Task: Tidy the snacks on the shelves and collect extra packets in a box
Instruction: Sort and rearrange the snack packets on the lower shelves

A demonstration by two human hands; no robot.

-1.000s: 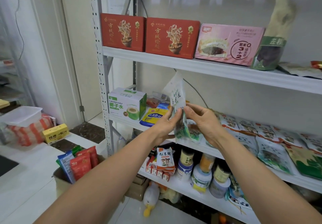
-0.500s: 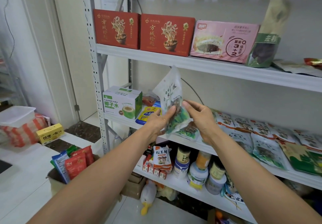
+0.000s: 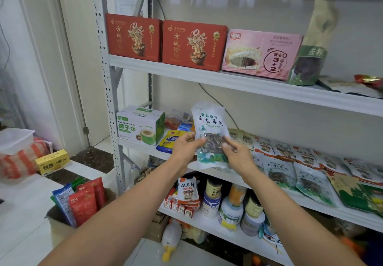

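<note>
Both hands are holding one packet [image 3: 210,127] upright in the air, in front of the middle shelf [image 3: 143,149] and just above its front edge. The packet is white and green with a clear window showing dark dried strips, and its printed face is turned toward the camera.

The left hand [image 3: 184,147] is pinching the packet's left edge low down: the thumb [image 3: 199,140] is lying on the front beside the window, and the other fingers are curling behind the packet, out of sight. The right hand [image 3: 238,154] is gripping the right edge at the same height, with one fingertip [image 3: 226,141] pressing on the front near the window and the rest of the fingers bending round the side. Neither hand is spread wide; both are closed on the packet.

A row of matching packets [image 3: 277,172] is lying flat on the middle shelf to the right of the hands. On the floor at lower left, a cardboard box [image 3: 59,223] is holding red and blue packets [image 3: 83,201] standing on end.
</note>
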